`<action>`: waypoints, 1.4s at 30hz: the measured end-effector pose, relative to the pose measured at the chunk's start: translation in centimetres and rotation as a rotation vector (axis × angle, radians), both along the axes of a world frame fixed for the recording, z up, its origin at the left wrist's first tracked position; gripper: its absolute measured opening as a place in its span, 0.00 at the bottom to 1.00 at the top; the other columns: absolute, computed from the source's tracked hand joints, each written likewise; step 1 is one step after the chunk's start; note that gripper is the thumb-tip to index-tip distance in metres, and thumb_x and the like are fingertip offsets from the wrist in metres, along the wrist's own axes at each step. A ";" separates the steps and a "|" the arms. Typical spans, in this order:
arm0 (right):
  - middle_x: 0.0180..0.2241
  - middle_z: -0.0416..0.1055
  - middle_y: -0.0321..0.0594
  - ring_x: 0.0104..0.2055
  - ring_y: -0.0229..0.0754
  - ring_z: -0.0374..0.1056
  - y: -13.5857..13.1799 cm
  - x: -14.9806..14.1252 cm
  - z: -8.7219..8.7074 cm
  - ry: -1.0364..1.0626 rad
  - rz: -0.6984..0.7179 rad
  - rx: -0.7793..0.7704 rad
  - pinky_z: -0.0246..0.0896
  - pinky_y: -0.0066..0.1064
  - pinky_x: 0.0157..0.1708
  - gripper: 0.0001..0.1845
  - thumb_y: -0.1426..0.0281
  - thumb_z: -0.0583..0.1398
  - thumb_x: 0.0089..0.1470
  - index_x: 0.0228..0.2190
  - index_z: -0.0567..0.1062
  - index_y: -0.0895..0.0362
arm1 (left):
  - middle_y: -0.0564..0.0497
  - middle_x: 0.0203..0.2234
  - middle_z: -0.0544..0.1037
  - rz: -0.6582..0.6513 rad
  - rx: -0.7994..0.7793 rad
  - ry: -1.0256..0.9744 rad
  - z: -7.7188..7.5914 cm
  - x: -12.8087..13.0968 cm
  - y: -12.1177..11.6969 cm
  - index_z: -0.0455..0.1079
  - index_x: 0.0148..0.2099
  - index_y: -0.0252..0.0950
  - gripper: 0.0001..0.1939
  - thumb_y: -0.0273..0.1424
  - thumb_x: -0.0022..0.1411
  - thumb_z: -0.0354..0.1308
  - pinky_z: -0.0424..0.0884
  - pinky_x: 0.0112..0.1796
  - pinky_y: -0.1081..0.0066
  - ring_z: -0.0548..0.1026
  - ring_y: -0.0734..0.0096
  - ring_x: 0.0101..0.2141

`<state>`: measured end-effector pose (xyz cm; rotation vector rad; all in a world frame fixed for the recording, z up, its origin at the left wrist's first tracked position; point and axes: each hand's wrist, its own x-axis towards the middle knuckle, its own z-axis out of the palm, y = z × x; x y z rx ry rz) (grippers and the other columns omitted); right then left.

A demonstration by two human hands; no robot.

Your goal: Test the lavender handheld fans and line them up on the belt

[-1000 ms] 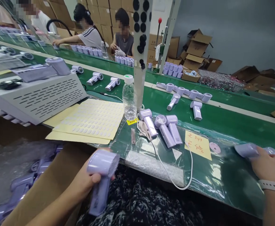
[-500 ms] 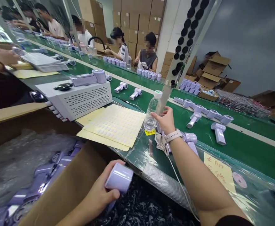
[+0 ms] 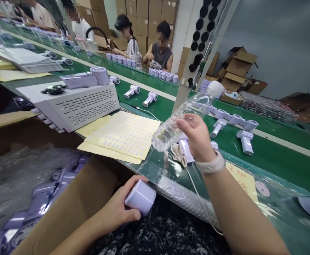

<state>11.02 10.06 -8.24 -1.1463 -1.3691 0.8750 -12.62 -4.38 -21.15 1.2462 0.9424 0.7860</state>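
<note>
In my left hand [image 3: 125, 203], near my lap, is a purple handheld fan [image 3: 141, 196]; its round head shows and its handle is hidden. My right hand [image 3: 197, 136] is wrapped around a clear plastic bottle [image 3: 181, 113] with a white cap, tilted to the right and lifted off the bench. Below the bottle, a white strap with a cable [image 3: 179, 156] lies beside another purple device. Left of the bottle are yellow sheets of round stickers [image 3: 125, 136].
A grey slotted metal box [image 3: 88, 106] stands left on the bench. Purple devices lie along the green conveyor [image 3: 271, 140]. An open carton [image 3: 72, 202] of purple parts is at lower left. A metal post [image 3: 183, 90] rises behind the bottle. Co-workers sit across the line.
My right hand has closed on the bottle, raised it and tipped it to the right. My left hand still holds the fan, its head turned slightly. The camera view has shifted a little.
</note>
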 end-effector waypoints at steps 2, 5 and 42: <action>0.36 0.79 0.45 0.38 0.50 0.77 -4.5 1.5 -0.2 0.085 0.146 -0.098 0.74 0.42 0.40 0.32 0.38 0.66 0.47 0.35 0.76 0.54 | 0.48 0.43 0.75 0.037 0.006 0.018 -0.4 -0.7 0.2 0.60 0.60 0.41 0.50 0.64 0.43 0.68 0.67 0.36 0.70 0.73 0.63 0.37; 0.30 0.81 0.43 0.30 0.46 0.77 -10.8 3.0 -2.7 0.502 0.425 -0.592 0.75 0.38 0.34 0.25 0.46 0.70 0.50 0.34 0.80 0.56 | 0.47 0.41 0.77 0.204 -0.002 0.039 -1.1 -1.2 1.0 0.62 0.59 0.39 0.48 0.63 0.46 0.67 0.70 0.36 0.69 0.75 0.63 0.35; 0.44 0.76 0.57 0.47 0.61 0.73 8.3 -2.1 -3.1 -0.527 -0.019 0.094 0.67 0.54 0.48 0.34 0.51 0.69 0.50 0.50 0.71 0.60 | 0.54 0.33 0.74 0.127 0.044 0.138 2.1 0.7 1.8 0.61 0.54 0.39 0.42 0.52 0.43 0.73 0.65 0.32 0.71 0.70 0.66 0.32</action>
